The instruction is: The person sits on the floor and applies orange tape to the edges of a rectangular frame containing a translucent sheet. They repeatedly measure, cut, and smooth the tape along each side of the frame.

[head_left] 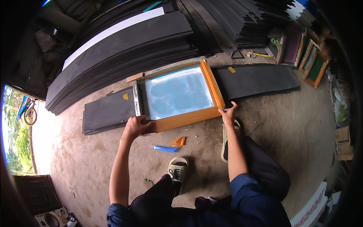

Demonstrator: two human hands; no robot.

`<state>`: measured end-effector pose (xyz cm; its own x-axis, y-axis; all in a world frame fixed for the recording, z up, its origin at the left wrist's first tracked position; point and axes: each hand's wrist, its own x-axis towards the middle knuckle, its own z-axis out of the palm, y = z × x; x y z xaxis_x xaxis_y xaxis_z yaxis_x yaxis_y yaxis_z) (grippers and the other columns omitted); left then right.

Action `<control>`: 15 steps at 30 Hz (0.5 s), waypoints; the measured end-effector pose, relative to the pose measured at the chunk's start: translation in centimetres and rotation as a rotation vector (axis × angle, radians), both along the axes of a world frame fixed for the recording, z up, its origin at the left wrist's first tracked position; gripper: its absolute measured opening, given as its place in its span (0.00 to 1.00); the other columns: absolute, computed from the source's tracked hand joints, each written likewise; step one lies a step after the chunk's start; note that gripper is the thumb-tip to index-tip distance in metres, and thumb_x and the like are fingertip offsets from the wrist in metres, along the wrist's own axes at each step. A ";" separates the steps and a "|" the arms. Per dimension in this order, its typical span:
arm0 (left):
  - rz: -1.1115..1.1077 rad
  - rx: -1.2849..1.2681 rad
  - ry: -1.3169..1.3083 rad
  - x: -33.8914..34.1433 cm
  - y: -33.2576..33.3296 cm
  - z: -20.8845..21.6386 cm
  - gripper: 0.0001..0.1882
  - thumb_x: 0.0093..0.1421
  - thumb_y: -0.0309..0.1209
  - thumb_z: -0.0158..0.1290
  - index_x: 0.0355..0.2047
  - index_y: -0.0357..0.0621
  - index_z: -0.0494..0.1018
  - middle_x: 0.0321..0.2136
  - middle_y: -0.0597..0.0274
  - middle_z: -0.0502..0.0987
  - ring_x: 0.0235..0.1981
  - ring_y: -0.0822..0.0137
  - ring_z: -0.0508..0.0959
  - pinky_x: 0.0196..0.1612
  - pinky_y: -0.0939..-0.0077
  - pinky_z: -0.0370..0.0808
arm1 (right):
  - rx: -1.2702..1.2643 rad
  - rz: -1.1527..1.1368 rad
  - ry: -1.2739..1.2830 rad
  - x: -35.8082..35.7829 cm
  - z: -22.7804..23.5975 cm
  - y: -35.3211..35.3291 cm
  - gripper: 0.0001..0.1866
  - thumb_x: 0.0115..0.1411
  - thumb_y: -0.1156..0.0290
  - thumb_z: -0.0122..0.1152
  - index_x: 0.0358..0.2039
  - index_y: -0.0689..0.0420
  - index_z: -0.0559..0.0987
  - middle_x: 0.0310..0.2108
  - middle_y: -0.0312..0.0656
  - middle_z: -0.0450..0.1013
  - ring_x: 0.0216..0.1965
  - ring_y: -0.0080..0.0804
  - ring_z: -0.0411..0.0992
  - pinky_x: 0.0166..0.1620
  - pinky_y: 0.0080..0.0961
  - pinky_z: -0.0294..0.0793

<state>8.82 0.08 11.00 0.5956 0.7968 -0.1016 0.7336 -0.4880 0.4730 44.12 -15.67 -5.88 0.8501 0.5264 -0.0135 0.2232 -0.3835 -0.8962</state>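
A screen-printing frame (177,90) with a bluish translucent mesh lies on dark sheets in front of me. Brown packing tape covers its right rail, and a broad strip of brown tape (187,119) runs along the near rail between my hands. My left hand (135,127) is closed at the near left corner, where the tape looks darker; its fingertips are partly hidden. At the near right corner, my right hand (228,113) pinches the tape's edge, one finger raised. On the floor nearby lie a blue cutter knife (165,149) and a crumpled orange-brown tape scrap (179,142).
Long stacks of black sheets (124,56) lie beyond the frame, with a white strip (113,36) on top. More printing frames (315,69) lean at the far right. My shoes (177,169) stand close to the knife. A doorway opens at the left, with a motorbike wheel (30,115).
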 end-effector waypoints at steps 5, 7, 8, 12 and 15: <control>-0.019 -0.018 -0.070 0.3 0.8 -0.8 0.22 0.48 0.45 0.58 0.17 0.35 0.70 0.12 0.50 0.69 0.13 0.57 0.69 0.21 0.69 0.67 | -0.010 -0.028 0.005 -0.7 0.7 0.9 0.51 0.43 0.80 0.66 0.62 0.55 0.43 0.18 0.36 0.70 0.23 0.31 0.71 0.34 0.30 0.71; -0.015 -0.014 -0.072 0.3 0.9 -1.0 0.22 0.48 0.45 0.59 0.17 0.34 0.70 0.11 0.50 0.68 0.12 0.58 0.67 0.21 0.69 0.66 | -0.041 -0.036 0.009 -1.2 1.1 1.1 0.53 0.44 0.81 0.65 0.63 0.54 0.39 0.18 0.36 0.70 0.23 0.31 0.71 0.34 0.30 0.71; -0.015 -0.010 -0.075 0.4 1.0 -1.0 0.22 0.48 0.45 0.59 0.17 0.34 0.70 0.11 0.50 0.68 0.12 0.59 0.67 0.20 0.69 0.66 | -0.055 -0.041 0.009 -1.3 1.3 1.1 0.54 0.45 0.81 0.64 0.63 0.53 0.37 0.18 0.36 0.70 0.22 0.31 0.71 0.33 0.30 0.72; -0.002 -0.019 -0.056 0.6 1.1 -1.0 0.23 0.48 0.45 0.59 0.17 0.34 0.69 0.11 0.49 0.68 0.12 0.60 0.67 0.20 0.68 0.65 | -0.034 -0.043 -0.021 -1.5 1.6 1.0 0.55 0.44 0.83 0.64 0.64 0.52 0.35 0.18 0.36 0.69 0.21 0.30 0.70 0.32 0.29 0.71; -0.009 -0.016 -0.054 0.4 1.3 -1.1 0.23 0.48 0.45 0.59 0.17 0.34 0.70 0.11 0.49 0.68 0.12 0.60 0.68 0.20 0.68 0.66 | 0.010 -0.050 0.003 -1.8 2.1 1.1 0.56 0.44 0.83 0.64 0.64 0.52 0.35 0.17 0.35 0.68 0.21 0.29 0.69 0.33 0.29 0.71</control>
